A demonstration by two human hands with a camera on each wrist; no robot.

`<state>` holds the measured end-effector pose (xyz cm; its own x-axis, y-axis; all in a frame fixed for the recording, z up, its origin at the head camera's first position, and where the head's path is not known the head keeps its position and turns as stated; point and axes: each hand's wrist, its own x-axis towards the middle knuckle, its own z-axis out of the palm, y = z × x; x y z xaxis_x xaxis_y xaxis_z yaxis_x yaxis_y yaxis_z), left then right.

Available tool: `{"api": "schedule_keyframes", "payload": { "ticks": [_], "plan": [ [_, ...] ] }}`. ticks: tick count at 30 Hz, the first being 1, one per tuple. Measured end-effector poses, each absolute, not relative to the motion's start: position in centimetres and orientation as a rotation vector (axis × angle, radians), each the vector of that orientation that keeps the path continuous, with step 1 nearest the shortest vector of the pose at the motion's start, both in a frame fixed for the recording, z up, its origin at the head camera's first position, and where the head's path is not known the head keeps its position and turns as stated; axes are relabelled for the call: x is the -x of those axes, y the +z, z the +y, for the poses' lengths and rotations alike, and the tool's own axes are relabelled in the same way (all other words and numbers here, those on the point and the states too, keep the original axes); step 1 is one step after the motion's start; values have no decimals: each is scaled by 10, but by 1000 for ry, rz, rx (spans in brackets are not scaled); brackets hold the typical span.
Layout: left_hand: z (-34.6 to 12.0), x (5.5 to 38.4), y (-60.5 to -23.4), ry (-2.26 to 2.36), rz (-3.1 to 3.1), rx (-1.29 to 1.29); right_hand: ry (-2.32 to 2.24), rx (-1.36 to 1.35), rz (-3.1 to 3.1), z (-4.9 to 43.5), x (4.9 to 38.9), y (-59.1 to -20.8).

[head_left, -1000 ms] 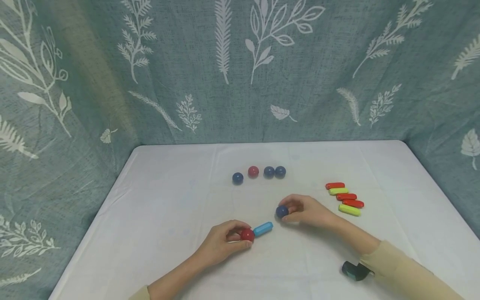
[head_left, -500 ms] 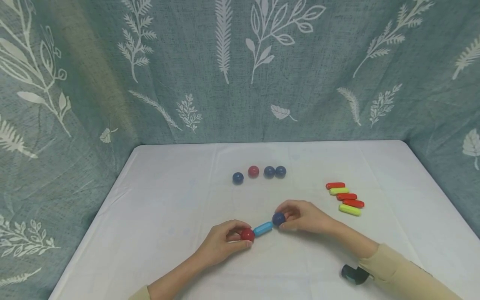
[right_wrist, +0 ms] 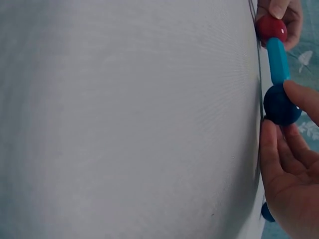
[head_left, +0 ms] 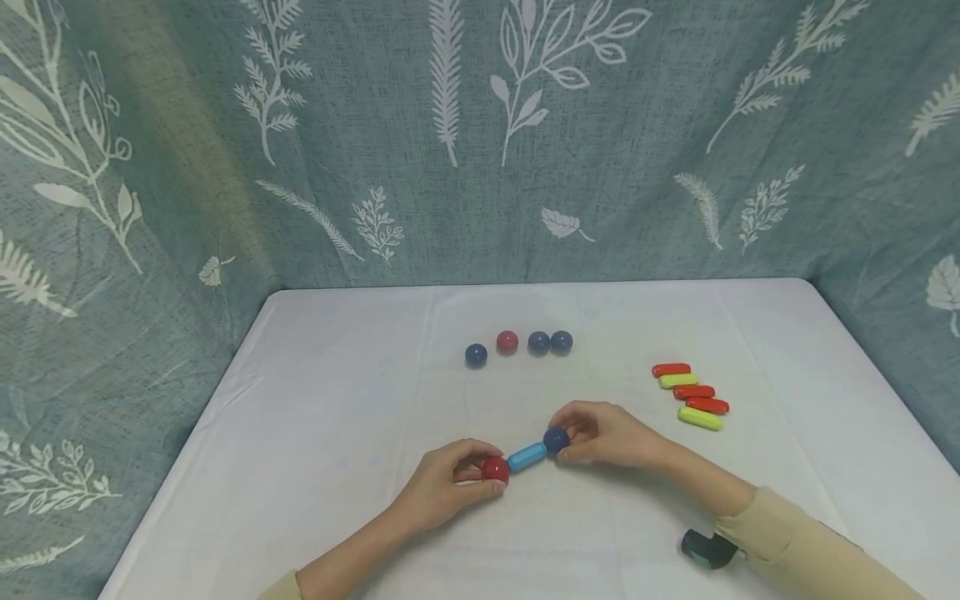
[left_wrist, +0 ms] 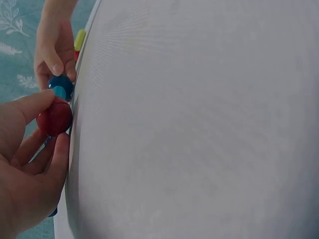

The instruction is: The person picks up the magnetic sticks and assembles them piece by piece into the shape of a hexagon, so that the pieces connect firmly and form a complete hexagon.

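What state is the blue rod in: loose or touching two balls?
Touching two: the right wrist view shows the rod meeting the red ball and blue ball.

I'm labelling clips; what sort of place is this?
Probably a makeshift filming spot: white cloth-covered table, blue-green leaf-print fabric behind it, glossy red ball in the left hand.

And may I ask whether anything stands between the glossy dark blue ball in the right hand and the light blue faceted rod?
Nothing visible: the dark blue ball in the right hand appears to touch the light blue rod, whose other end meets the shiny red ball in the left hand.
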<state>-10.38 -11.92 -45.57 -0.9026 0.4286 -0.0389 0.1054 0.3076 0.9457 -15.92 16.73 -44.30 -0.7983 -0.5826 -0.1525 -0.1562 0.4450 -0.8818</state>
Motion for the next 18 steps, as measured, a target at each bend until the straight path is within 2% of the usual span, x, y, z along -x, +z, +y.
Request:
{"api": "schedule_keyframes", "payload": {
  "ticks": [7, 13, 18],
  "plan": [
    [-112, 109, -453, 1495, 2435, -576, -1325, 627, 2263, 169, 159, -443],
    [-94, 120, -444, 1307, 2587, -753, -1339, 638, 2258, 169, 159, -444],
    [-77, 130, -441, 1193, 2638, -793, -1347, 644, 2245, 170, 160, -446]
  ]
}}
